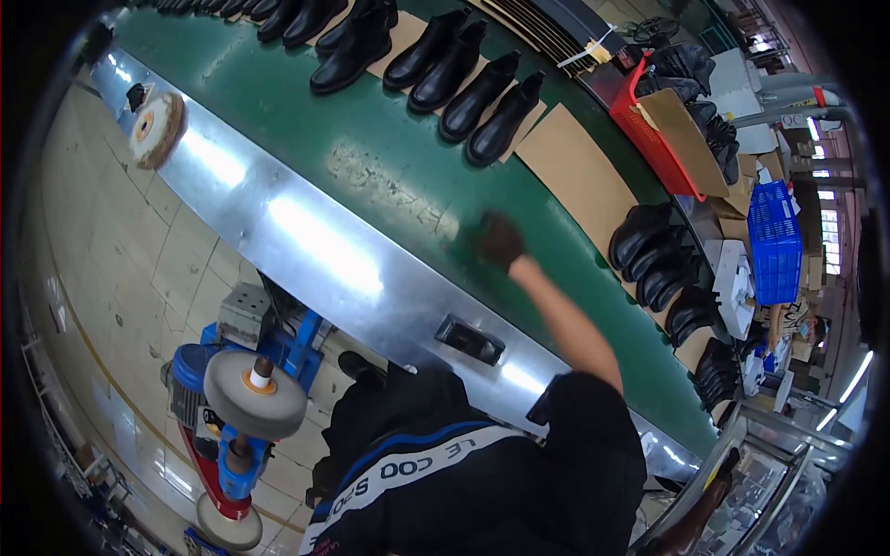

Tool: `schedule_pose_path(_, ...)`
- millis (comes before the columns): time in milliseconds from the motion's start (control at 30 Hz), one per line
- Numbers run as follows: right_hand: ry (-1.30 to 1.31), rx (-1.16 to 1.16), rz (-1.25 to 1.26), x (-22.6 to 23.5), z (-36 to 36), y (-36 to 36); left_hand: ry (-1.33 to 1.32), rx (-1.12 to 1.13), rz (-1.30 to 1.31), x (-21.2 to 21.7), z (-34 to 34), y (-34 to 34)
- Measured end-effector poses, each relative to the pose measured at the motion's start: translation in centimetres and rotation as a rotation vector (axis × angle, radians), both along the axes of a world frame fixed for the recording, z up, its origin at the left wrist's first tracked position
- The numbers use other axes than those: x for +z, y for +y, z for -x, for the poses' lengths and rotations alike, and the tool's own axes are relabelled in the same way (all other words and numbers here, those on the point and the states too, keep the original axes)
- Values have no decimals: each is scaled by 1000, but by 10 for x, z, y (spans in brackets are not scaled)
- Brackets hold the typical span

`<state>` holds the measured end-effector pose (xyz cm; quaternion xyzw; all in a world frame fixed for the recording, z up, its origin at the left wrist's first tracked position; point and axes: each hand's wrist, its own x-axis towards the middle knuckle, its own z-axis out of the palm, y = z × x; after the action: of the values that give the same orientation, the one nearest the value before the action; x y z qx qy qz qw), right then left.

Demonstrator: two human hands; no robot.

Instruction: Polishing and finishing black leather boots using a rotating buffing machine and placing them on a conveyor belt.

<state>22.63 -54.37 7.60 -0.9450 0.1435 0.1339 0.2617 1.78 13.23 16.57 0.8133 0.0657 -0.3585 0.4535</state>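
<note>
My right hand [502, 241], in a dark glove, reaches out over the green conveyor belt [306, 120]. Motion smears its fingers, so whether it holds anything is not visible. The closest footwear is the end of a row of black ankle boots [502, 120], standing on brown cardboard farther back on the belt. A bare cardboard sheet [575, 162] lies to the right of the hand. I cannot see my left hand; my dark-clothed torso fills the lower middle.
A metal ledge [324, 246] with a recessed black slot [470, 340] borders the belt. A polishing machine [255, 394] stands lower left; a round brush [156, 130] sits at the ledge's far end. More black boots [654, 255], a red crate [649, 139] and a blue crate [774, 243] are right.
</note>
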Motion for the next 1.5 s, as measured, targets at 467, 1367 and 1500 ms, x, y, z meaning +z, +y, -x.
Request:
schedule_pose_path(467, -702, 250, 576, 155, -120, -47, -553, -244, 0, 18, -108, -281)
schedule_pose_path(1367, 664, -344, -1136, 164, 193, 234, -167, 677, 785, -61, -18, -245)
schedule_pose_path(1500, 736, -371, -1051, 147, 199, 255, -191, 1018, 990, -71, 0, -239)
